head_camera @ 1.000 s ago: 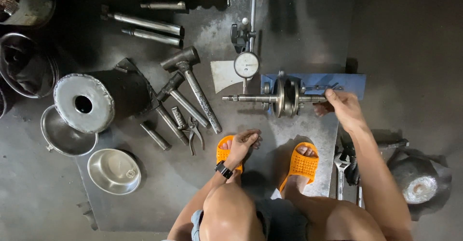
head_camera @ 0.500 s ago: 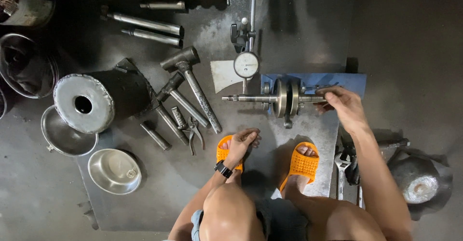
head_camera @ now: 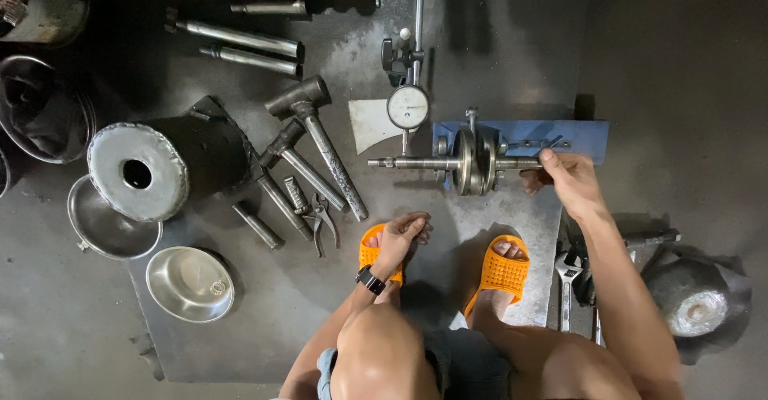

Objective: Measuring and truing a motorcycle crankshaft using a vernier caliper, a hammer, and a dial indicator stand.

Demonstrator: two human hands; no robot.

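Observation:
A steel crankshaft (head_camera: 468, 162) lies across a blue stand (head_camera: 576, 138) on the dark metal floor plate. My right hand (head_camera: 564, 180) grips the right end of its shaft. A dial gauge (head_camera: 407, 107) on a black post stands just left of the crank webs, its stem pointing down at the shaft. My left hand (head_camera: 398, 238) rests with loose fingers on my left foot in an orange sandal (head_camera: 372, 254). It holds nothing.
Two hammers (head_camera: 316, 140), pliers (head_camera: 323, 220) and short steel rods lie left of the crankshaft. A cylindrical metal block (head_camera: 138, 172), two steel bowls (head_camera: 190, 282) and long tubes (head_camera: 240, 42) sit further left. An adjustable wrench (head_camera: 566, 276) and a round metal block (head_camera: 690, 296) lie at right.
My right hand has shifted slightly on the shaft end and the crankshaft seems to have turned a little. My left hand stays on my foot.

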